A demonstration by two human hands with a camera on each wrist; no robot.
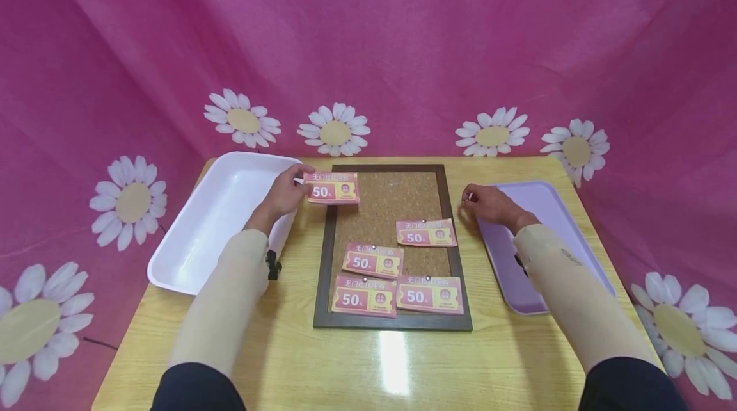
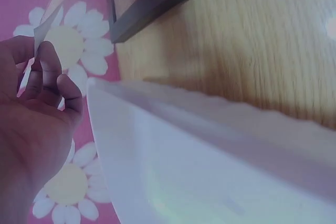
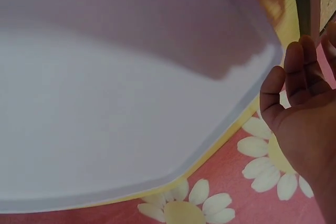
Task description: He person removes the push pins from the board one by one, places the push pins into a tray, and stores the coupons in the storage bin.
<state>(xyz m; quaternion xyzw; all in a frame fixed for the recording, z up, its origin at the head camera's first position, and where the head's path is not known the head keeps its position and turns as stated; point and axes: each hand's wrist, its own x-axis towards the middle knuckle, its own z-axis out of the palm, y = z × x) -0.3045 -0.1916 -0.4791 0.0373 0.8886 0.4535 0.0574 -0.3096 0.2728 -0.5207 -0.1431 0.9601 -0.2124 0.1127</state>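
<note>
Head view: the left hand (image 1: 279, 196) pinches a coupon (image 1: 334, 191) by its left edge, straddling the corkboard (image 1: 397, 200) frame, bare cork rightward. The right hand (image 1: 495, 205), grip unclear, curls at the purple tray (image 1: 549, 203) corner; a bench (image 1: 476, 264) strip separates tray and board.

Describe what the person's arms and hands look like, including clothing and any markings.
The left hand and right hand are ungloved. Close-fitting beige sleeves cover the forearms, with dark sleeves above them. The right beige sleeve bears a small dark marking, too small to read. A black fitting shows by the left wrist.
</note>
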